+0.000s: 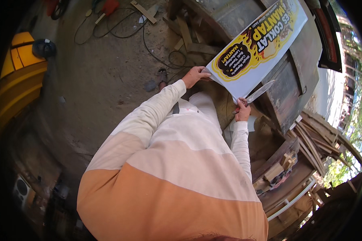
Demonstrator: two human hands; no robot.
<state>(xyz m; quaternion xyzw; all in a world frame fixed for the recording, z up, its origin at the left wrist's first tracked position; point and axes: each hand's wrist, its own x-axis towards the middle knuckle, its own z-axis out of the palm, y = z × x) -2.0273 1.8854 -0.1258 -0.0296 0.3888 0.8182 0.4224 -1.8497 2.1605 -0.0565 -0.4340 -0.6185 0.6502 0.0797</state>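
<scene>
A printed banner (249, 80) in white, yellow and dark brown lies stretched over a worn workbench, its near end hanging past the edge toward me. My left hand (195, 76) pinches the banner's near left corner. In my right hand (242, 110) is a knife (261, 90) with a long, pale blade, pointing up and to the right beside the banner's near right corner. A bit of red, perhaps its handle, shows at my fingers. That corner of the banner meets my right fingers; whether they also grip it I cannot tell.
The dark workbench (287, 94) runs away to the upper right. Wood offcuts (309, 140) are piled at the right, near a box of scraps (275, 170). A black cable (149, 50) loops over the dirty floor (96, 80). Yellow panels (22, 84) stand at the left.
</scene>
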